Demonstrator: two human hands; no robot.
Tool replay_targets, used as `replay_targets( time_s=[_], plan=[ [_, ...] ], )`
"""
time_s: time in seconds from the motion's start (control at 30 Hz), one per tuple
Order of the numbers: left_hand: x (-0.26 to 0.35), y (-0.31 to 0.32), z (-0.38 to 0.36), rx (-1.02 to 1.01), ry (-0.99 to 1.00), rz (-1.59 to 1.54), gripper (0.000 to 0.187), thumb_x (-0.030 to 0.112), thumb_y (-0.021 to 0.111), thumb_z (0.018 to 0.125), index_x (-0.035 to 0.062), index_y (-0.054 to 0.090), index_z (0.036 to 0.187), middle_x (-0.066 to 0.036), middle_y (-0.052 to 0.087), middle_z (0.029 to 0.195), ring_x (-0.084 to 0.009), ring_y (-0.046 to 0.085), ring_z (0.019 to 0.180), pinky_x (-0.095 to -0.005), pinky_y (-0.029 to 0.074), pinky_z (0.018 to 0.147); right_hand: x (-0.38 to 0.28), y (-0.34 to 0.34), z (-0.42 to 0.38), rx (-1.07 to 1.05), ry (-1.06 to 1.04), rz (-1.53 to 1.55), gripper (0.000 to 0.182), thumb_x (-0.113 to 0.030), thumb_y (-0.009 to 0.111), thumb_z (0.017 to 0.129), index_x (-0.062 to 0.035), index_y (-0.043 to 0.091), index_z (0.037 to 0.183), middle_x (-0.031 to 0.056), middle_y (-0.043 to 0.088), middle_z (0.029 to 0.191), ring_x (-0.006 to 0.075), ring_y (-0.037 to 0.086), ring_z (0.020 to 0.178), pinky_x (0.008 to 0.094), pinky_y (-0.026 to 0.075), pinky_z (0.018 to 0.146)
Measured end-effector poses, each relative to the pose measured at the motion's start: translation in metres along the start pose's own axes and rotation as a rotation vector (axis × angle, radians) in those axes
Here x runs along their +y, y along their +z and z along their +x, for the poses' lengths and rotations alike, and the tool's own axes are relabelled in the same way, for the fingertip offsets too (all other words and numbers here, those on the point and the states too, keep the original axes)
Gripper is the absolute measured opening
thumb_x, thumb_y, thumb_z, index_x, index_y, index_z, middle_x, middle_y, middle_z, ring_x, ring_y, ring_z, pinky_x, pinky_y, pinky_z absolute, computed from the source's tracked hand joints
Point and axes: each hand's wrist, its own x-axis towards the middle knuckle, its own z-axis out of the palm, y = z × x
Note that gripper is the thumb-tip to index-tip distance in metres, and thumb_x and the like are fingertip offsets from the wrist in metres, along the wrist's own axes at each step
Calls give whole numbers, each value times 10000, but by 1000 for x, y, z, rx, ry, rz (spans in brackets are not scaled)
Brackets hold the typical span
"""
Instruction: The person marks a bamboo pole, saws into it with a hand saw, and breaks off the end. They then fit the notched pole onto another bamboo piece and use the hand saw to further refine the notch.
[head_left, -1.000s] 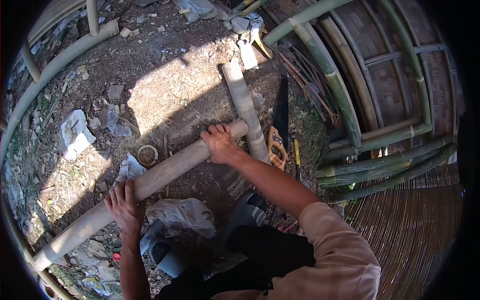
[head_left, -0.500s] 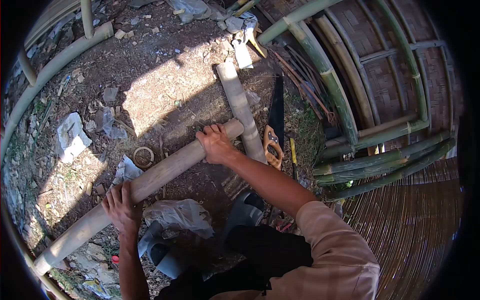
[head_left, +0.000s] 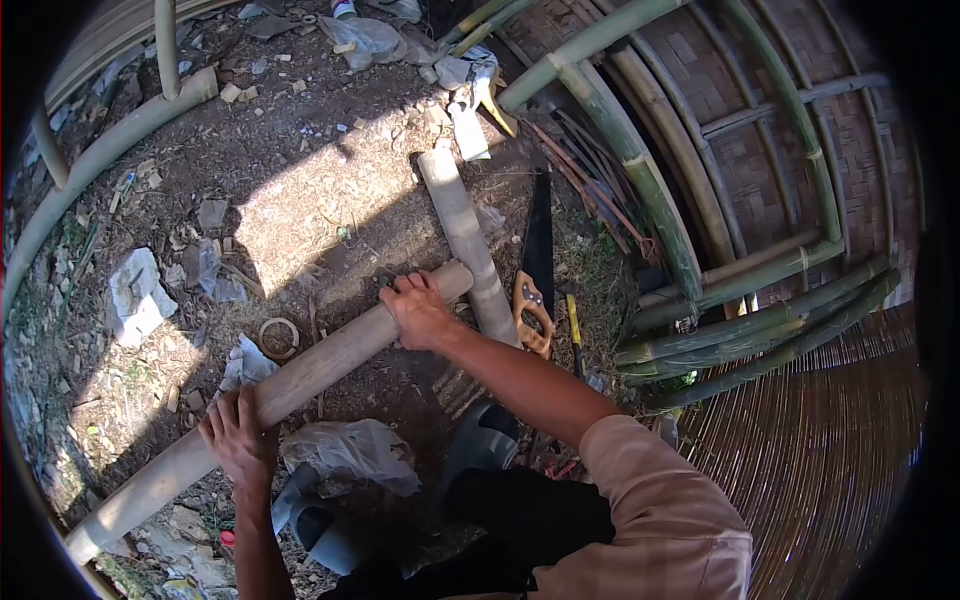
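A long, pale bamboo pole [head_left: 325, 365] slants from the lower left up to the middle. My left hand [head_left: 238, 437] grips it at its lower-left part, fingers over the top. Near its upper-right end my right hand [head_left: 415, 308] is wrapped round it. That end touches or lies over a shorter bamboo piece [head_left: 465, 232] on the ground; which of the two I cannot tell. Just right of the short piece lies a handsaw [head_left: 534, 312] with a wooden handle and dark blade. A yellow-handled tool [head_left: 573, 320] is beside the saw.
Green bamboo poles [head_left: 760, 325] and a bamboo frame [head_left: 650, 190] stand at the right. A clear plastic bag [head_left: 355, 452] lies by my feet. A bamboo ring [head_left: 279, 338], white scrap [head_left: 138, 295] and wood chips are on the ground. A curved pole [head_left: 110, 150] runs along the left.
The view has shifted slightly, so the ground items sit a little lower and further left. Both hands keep their hold on the long pole.
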Motion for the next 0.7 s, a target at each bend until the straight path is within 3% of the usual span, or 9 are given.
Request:
replay_targets(
  time_s=[0.2,0.37,0.43,0.57,0.63,0.7],
  plan=[
    [1,1,-1,-15,-6,-3,774,157,908,587,119,612,1301,-97,640,1169,-334,619,1113,-514,436,976,0,1,0,-6,9,-16,761,-232,931,592,-82,632,1276,172,623,1233,356,556,1252,552,329,1169],
    [1,-1,-2,-6,-2,-11,868,140,943,549,136,602,1347,-88,638,1198,-334,611,1141,-515,431,986,-2,1,0,-22,25,2,716,-213,894,626,-81,631,1278,179,618,1240,363,544,1267,556,325,1173],
    [-1,1,-3,-15,-3,-8,865,139,940,556,137,602,1352,-88,638,1202,-334,610,1144,-515,431,986,-1,6,1,36,18,-7,745,-255,968,585,-72,631,1224,173,618,1188,375,547,1248,552,313,1181],
    [-1,1,-3,-24,-4,-4,856,135,933,569,139,604,1359,-88,640,1212,-330,609,1147,-513,428,989,-1,6,2,32,5,10,753,-255,971,578,-71,634,1226,175,625,1192,375,551,1249,551,317,1180],
    [-2,1,-4,-25,1,1,853,134,932,569,139,607,1358,-86,640,1215,-328,609,1147,-511,427,990,0,1,0,-22,18,21,686,-189,875,644,-64,633,1274,183,619,1244,362,537,1278,558,309,1182],
    [-4,5,-5,-16,8,4,850,135,933,563,139,615,1352,-78,642,1218,-321,609,1144,-506,423,994,0,3,0,-6,10,19,682,-183,875,638,-67,636,1266,180,621,1234,362,541,1269,556,313,1178]
  ],
)
